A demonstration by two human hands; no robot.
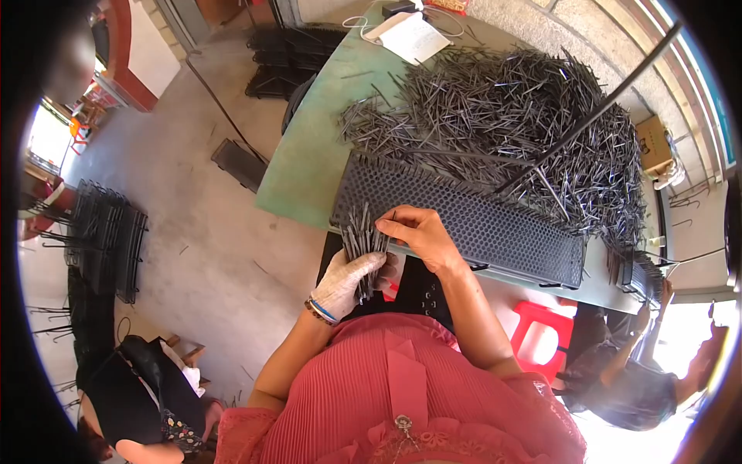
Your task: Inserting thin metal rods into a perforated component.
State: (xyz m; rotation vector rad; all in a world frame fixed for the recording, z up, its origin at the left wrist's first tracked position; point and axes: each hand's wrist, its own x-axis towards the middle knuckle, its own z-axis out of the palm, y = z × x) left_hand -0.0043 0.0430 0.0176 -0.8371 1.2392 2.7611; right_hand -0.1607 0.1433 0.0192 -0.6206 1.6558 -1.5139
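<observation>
My left hand (338,288), in a whitish glove with bare fingertips, is closed around a bundle of thin dark rods (360,236). The rods stand roughly upright, their upper ends fanning out a little. Beside the top of the bundle, my bare right hand (419,233) pinches thumb and forefinger together on what looks like a single thin dark rod (393,216). Just beyond both hands, a long black tray full of round holes (464,203) lies along the near edge of the table. Some rods stick up along its far left edge.
A large heap of loose dark rods (533,116) covers much of the green table (305,158). White paper (413,37) lies at the far end. A slanting bar (595,112) crosses above the heap. A red stool (541,340) and co-worker (634,379) are right; black racks (104,240) stand left.
</observation>
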